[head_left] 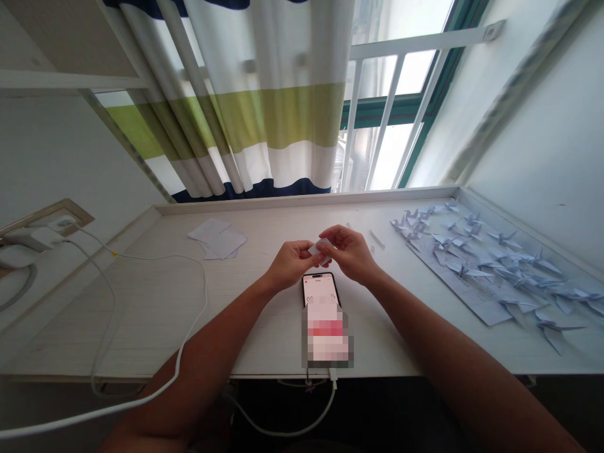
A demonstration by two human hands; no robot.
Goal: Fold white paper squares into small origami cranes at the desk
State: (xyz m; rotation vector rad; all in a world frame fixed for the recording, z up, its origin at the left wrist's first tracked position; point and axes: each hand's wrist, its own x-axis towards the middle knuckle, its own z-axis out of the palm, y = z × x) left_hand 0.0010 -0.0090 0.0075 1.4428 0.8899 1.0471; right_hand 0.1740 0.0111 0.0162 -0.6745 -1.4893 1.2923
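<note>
Between my two hands, just above the desk and beyond the phone, is a small folded piece of white paper (319, 246). My left hand (293, 263) pinches its left side between thumb and fingers. From the other side my right hand (350, 251) grips it, thumb in front and fingers curled behind. Parts of the paper are covered by my fingers, so its exact folded shape is unclear. Right below the hands lies a phone (322, 292) with its screen lit, its lower part blurred out.
Flat paper squares (219, 241) lie in a loose stack at the left. Several folded paper cranes (465, 270) spread over the right side, some on a printed sheet (453, 296). Paper scraps (377, 240) lie behind my right hand. A white cable (195, 324) crosses my left forearm.
</note>
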